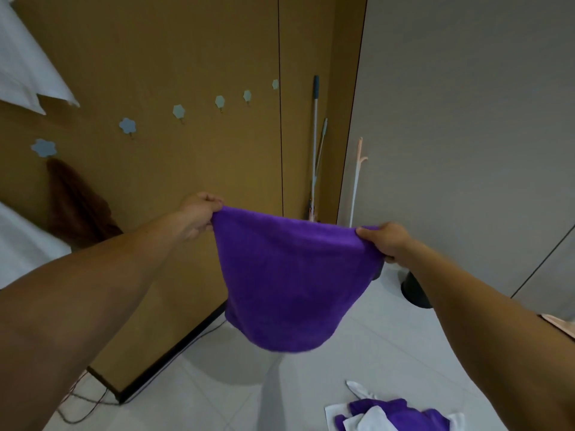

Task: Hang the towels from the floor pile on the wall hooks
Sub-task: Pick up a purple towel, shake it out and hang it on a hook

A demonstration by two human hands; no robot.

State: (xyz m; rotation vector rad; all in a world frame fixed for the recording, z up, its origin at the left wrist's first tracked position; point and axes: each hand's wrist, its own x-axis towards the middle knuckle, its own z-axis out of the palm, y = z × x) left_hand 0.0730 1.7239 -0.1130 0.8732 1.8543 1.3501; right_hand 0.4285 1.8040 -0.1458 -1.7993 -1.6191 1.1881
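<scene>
Where the purple towel (289, 281) hangs: centre of the frame, held in the air between both hands, its top edge stretched from one hand to the other and its body sagging in a rounded curve above the floor tiles (357, 353).
Left hand (199, 216): just left of centre, fingers curled and clamped on the towel's upper left corner.
Right hand (385, 241): right of centre and slightly lower in the frame, fingers and thumb pinched together on the towel's upper right corner.
Wall hooks (179, 111): six pale blue flower-shaped hooks in a rising row across the brown wall panel (155, 57), from the left edge toward the upper centre.
Brown towel (77, 206): left of the frame, hanging from the lowest, leftmost hook, its lower end hidden behind the left forearm.
White cloths (28, 66): upper left corner, against the panel above the hooks.
Floor pile (398, 415): lower right, purple and white towels crumpled together on the tiles.
Mop handles (315, 135): upper centre-right, leaning in the corner where the panel meets the grey wall (466, 104).
White pole (354, 188): just right of the handles, with a pinkish forked tip.
Dark round object (413, 290): right of the towel, partly hidden by the right forearm; what it is cannot be told.
Cords (84, 402): lower left, on the floor by the panel's base.
</scene>
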